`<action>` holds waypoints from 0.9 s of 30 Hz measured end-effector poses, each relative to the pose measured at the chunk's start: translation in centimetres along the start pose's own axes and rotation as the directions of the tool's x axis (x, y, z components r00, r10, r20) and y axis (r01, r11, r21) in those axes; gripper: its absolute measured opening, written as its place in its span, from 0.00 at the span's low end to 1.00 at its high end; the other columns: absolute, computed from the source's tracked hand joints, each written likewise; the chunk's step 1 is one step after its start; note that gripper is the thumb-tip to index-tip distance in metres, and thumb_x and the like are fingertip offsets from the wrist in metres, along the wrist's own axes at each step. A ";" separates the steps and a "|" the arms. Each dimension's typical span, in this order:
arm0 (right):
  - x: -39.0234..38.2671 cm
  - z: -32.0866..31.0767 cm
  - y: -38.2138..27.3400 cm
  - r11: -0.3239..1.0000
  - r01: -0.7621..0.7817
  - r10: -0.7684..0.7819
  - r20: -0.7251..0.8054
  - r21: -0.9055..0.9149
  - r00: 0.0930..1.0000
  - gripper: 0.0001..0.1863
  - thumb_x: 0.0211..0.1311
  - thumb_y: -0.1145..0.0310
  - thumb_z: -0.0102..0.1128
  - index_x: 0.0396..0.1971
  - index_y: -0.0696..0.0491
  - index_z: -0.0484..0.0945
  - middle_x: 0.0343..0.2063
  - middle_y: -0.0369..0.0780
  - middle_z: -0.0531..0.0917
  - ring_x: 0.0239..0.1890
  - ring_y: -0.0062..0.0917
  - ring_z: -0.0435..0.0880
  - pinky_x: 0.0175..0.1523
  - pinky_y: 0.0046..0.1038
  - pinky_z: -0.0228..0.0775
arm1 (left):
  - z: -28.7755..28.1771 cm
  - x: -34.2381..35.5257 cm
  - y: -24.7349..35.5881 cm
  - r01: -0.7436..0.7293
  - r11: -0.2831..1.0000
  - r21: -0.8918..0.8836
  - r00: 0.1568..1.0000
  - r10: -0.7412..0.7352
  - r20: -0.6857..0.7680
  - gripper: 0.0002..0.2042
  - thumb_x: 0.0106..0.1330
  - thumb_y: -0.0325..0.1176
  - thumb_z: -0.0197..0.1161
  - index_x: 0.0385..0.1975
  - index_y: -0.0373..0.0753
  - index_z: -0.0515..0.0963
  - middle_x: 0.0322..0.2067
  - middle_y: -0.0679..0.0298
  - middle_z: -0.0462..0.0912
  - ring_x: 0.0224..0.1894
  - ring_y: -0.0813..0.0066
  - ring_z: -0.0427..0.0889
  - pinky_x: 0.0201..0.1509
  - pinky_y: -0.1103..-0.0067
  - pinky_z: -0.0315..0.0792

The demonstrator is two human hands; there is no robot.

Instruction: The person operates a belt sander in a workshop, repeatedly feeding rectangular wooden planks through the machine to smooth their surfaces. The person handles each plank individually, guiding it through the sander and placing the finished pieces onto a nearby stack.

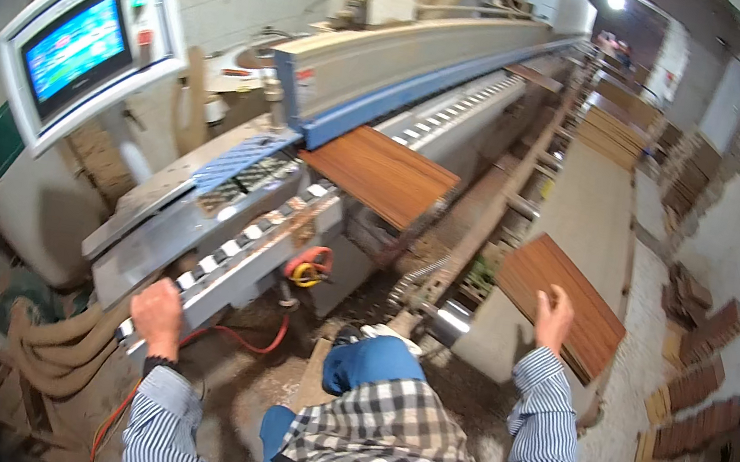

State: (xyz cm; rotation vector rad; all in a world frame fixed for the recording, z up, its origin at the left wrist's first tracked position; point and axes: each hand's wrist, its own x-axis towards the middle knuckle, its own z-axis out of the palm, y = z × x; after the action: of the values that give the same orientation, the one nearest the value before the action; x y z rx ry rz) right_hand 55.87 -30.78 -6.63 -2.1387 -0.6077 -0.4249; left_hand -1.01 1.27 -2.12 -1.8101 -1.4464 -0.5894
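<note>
My left hand point(157, 311) is closed at the near end of the machine's infeed rail point(236, 249); its fingers curl under, so what they hold, if anything, is hidden. On the right, my right hand point(555, 318) is at the near edge of a reddish-brown wood-grain panel point(563, 295), fingers apart. That panel lies askew on the conveyor belt point(507, 343). Another wood-grain panel point(384, 173) sticks out from under the blue-edged beam of the long machine point(415, 69), apart from both hands.
A control screen point(76, 49) stands at the left. Below the rail are a red and yellow hose reel point(310, 266) and a red hose point(250, 346). Stacked boards point(616, 125) sit farther along the belt. Cut panels point(697, 428) are piled by the right wall.
</note>
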 end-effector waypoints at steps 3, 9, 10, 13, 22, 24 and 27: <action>0.1 -6.9 6.5 0.833 -0.331 0.214 -0.292 -0.444 0.932 0.31 0.53 0.54 0.63 0.56 0.51 0.67 0.56 0.45 0.69 0.55 0.40 0.68 0.59 0.40 0.60 | -0.9 0.1 -0.3 0.078 0.992 -0.100 0.996 -0.074 0.048 0.16 0.64 0.37 0.48 0.15 0.40 0.74 0.19 0.58 0.78 0.25 0.61 0.77 0.32 0.67 0.67; -1.3 -10.3 23.2 0.794 -0.607 0.601 0.106 0.035 0.792 0.35 0.51 0.55 0.66 0.56 0.60 0.67 0.47 0.47 0.78 0.51 0.34 0.75 0.57 0.28 0.64 | -1.3 0.8 0.5 0.065 0.986 -0.153 0.996 -0.055 0.071 0.16 0.65 0.37 0.47 0.16 0.38 0.74 0.20 0.56 0.78 0.26 0.60 0.77 0.33 0.67 0.67; -1.5 -10.1 24.1 0.785 -0.613 0.604 0.111 0.093 0.790 0.33 0.52 0.55 0.66 0.53 0.60 0.70 0.45 0.46 0.79 0.50 0.34 0.76 0.57 0.28 0.64 | -1.4 0.7 0.4 0.063 0.987 -0.146 0.996 -0.052 0.074 0.16 0.65 0.36 0.47 0.17 0.38 0.74 0.21 0.56 0.78 0.27 0.60 0.77 0.33 0.67 0.67; -2.4 -11.5 27.0 0.757 -0.609 0.600 0.118 0.235 0.791 0.29 0.52 0.55 0.65 0.50 0.58 0.74 0.43 0.43 0.81 0.48 0.35 0.77 0.56 0.28 0.65 | -1.2 1.0 0.7 0.055 0.985 -0.162 0.997 -0.045 0.066 0.16 0.65 0.36 0.47 0.18 0.38 0.75 0.22 0.57 0.79 0.27 0.61 0.77 0.34 0.68 0.66; -12.9 -18.0 22.0 0.130 -0.658 0.827 0.284 0.742 0.484 0.30 0.51 0.57 0.65 0.55 0.45 0.68 0.48 0.34 0.77 0.48 0.30 0.75 0.45 0.37 0.70 | -0.8 0.3 0.1 0.083 0.977 -0.195 0.996 -0.075 0.046 0.15 0.65 0.38 0.47 0.17 0.40 0.73 0.20 0.58 0.77 0.27 0.60 0.76 0.34 0.66 0.66; -14.4 -17.6 20.2 -0.004 -0.626 0.785 0.391 0.780 0.481 0.30 0.49 0.60 0.67 0.54 0.47 0.68 0.46 0.35 0.78 0.48 0.29 0.76 0.42 0.34 0.71 | -1.2 0.6 0.2 0.083 0.978 -0.193 0.996 -0.079 0.029 0.15 0.64 0.38 0.48 0.16 0.41 0.73 0.19 0.58 0.77 0.26 0.60 0.76 0.33 0.65 0.66; -15.7 -17.6 15.0 0.006 -0.689 0.652 0.520 0.725 0.552 0.33 0.45 0.67 0.66 0.55 0.51 0.66 0.46 0.39 0.77 0.49 0.33 0.75 0.46 0.36 0.72 | -0.6 0.3 0.1 0.103 0.979 -0.174 0.995 -0.100 0.027 0.15 0.62 0.38 0.49 0.14 0.42 0.74 0.18 0.60 0.77 0.24 0.62 0.77 0.31 0.67 0.66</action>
State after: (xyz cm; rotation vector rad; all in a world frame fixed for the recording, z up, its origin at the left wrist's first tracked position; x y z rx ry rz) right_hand 49.84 -57.12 -13.89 -1.0667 0.2882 0.4738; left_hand -0.82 1.04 -1.52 -1.8881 -1.5477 -0.7747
